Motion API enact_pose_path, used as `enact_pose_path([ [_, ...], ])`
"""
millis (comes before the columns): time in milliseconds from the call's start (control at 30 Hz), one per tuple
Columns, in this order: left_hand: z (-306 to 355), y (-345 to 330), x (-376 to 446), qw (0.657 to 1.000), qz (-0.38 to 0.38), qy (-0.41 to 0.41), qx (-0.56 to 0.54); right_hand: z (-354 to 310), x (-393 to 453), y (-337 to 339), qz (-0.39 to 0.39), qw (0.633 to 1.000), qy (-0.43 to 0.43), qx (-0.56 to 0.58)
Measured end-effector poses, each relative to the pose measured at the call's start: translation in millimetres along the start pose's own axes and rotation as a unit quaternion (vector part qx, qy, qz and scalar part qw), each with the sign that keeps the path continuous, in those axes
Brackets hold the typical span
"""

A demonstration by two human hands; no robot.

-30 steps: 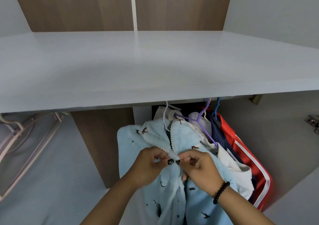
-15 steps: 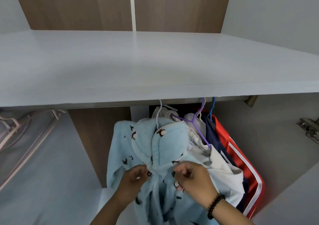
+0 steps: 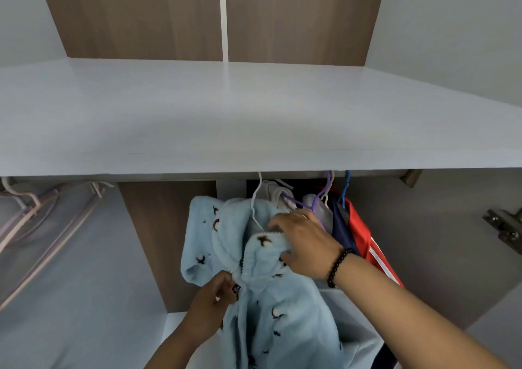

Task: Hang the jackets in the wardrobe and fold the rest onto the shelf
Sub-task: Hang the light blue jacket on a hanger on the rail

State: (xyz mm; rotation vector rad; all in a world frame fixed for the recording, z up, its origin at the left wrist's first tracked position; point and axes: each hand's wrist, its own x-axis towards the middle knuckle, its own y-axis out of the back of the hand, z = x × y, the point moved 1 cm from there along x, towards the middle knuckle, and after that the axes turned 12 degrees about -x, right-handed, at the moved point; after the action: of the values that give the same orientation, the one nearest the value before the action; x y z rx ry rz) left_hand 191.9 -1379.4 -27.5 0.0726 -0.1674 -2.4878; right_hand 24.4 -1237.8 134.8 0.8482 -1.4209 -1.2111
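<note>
Settling the pale blue fleece jacket (image 3: 254,284) squarely on its white hanger (image 3: 255,199) is, as we judge it, the step in hand, and we want the collar even on both sides before we let go. The jacket hangs under the grey shelf (image 3: 254,119), at the left end of the row, just beside a purple hanger (image 3: 313,203) with a pale garment and a navy and red jacket (image 3: 364,241) further right. Our left hand (image 3: 210,309) pinches the front edge at the closure, fingers curled on the fleece. Our right hand (image 3: 303,244) lies over the right collar and shoulder, thumb under the fabric and fingers bent onto the top, gripping it there. We should keep the front edges together with the left hand while the right draws the shoulder outward along the hanger arm, so the fleece sits flat and does not slide off. Fleece is soft and bulky, so we would move gently and avoid nudging the purple hanger. Pink empty hangers (image 3: 42,221) wait at far left.
</note>
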Motion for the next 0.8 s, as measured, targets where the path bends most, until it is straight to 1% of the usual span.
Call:
enact_pose_path([
  [67,4,-11,0,0.999,0.022,-0.011,0.028,-4,-8,-1,0.061,0.996,0.055,-0.029],
  [133,10,-26,0,0.999,0.031,-0.014,0.024,-5,-29,-13,0.116,0.991,0.064,-0.016],
  [200,11,-38,2,0.999,0.043,-0.004,-0.007,-3,-53,-31,0.175,0.984,0.015,0.04],
  [267,13,-43,5,0.996,0.064,0.021,-0.064,-2,-73,-45,0.221,0.962,-0.073,0.141],
  [300,13,-42,5,0.992,0.069,0.04,-0.095,-3,-79,-49,0.236,0.949,-0.103,0.179],
  [333,13,-40,5,0.987,0.071,0.057,-0.132,-5,-84,-52,0.247,0.94,-0.121,0.2],
  [367,14,-39,3,0.978,0.07,0.085,-0.177,-7,-89,-55,0.255,0.939,-0.123,0.194],
  [467,12,-37,-3,0.928,0.072,0.175,-0.321,-21,-101,-62,0.265,0.951,-0.089,0.13],
  [533,12,-35,-3,0.907,0.07,0.204,-0.362,-31,-101,-64,0.263,0.956,-0.09,0.098],
  [600,13,-35,-2,0.901,0.062,0.212,-0.372,-36,-98,-63,0.298,0.949,-0.085,0.063],
  [667,17,-34,-1,0.89,0.061,0.227,-0.391,-36,-94,-67,0.319,0.942,-0.065,0.081],
  [700,17,-33,-1,0.883,0.062,0.237,-0.401,-36,-95,-72,0.326,0.935,-0.089,0.106],
  [767,18,-32,1,0.877,0.055,0.25,-0.407,-41,-102,-86,0.325,0.903,-0.185,0.213],
  [800,18,-34,3,0.878,0.054,0.255,-0.402,-45,-105,-91,0.327,0.885,-0.221,0.247],
])
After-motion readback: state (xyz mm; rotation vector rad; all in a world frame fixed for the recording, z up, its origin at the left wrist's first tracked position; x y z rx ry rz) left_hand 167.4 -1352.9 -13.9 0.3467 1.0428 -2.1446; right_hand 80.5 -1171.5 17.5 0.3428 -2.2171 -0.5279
